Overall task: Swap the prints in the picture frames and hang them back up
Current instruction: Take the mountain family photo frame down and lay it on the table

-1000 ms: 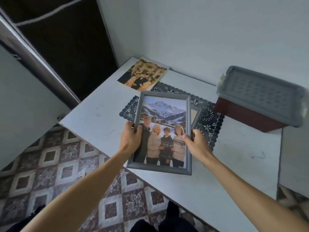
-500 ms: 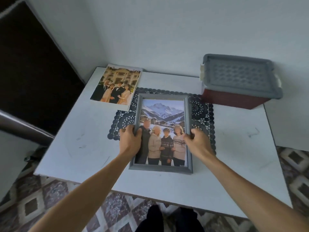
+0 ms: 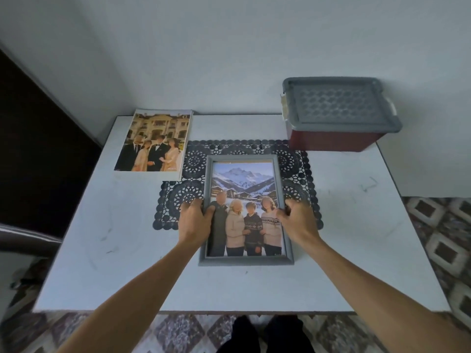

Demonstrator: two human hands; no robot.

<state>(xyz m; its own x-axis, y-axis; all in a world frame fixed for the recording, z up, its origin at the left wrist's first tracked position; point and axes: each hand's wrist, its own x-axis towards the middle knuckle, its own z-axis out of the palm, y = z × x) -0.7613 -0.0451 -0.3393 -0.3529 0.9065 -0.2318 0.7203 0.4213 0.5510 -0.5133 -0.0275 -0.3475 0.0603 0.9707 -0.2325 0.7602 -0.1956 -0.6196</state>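
Observation:
A grey picture frame point(image 3: 244, 261) with a mountain family print faces up over the white table point(image 3: 102, 250), partly above a black lace mat point(image 3: 178, 197). My left hand point(image 3: 195, 224) grips the frame's left edge with the thumb on the front. My right hand point(image 3: 299, 222) grips its right edge the same way. A second print point(image 3: 154, 142), showing people in formal dress before a building, lies loose at the table's back left. Whether the frame rests on the table or hovers just above it cannot be told.
A dark red box with a grey lid point(image 3: 339, 110) stands at the back right against the white wall. A dark doorway point(image 3: 38, 149) is at the left. Patterned floor tiles point(image 3: 446, 238) surround the table, and my feet point(image 3: 265, 335) show below its front edge.
The frame has come down and forward from a tilted, raised pose to lie flat over the mat. My view has swung to face the table squarely. Both hands keep their grips.

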